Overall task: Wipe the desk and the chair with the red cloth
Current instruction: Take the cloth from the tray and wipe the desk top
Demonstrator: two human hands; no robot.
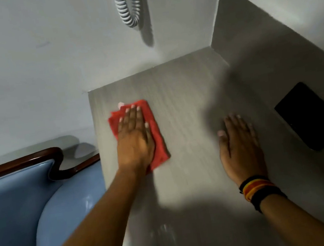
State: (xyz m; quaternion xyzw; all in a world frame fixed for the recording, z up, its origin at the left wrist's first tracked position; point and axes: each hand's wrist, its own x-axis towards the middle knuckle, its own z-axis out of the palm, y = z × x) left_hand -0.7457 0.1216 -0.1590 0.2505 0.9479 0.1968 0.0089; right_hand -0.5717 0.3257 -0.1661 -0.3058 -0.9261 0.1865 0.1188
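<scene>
A folded red cloth [154, 132] lies flat on the grey desk [183, 90], near its left edge. My left hand [134, 139] presses down on the cloth with fingers spread and palm flat, covering most of it. My right hand [239, 145] rests palm down on the bare desk to the right, fingers apart, holding nothing; several coloured bands circle its wrist. The blue padded chair [22, 205] with a dark wooden frame stands to the left of the desk, touching its side.
A black flat rectangular object [312, 116] lies on the desk at the right. A grey coiled cord [125, 5] hangs on the white wall behind the desk. A wall meets the desk's right side.
</scene>
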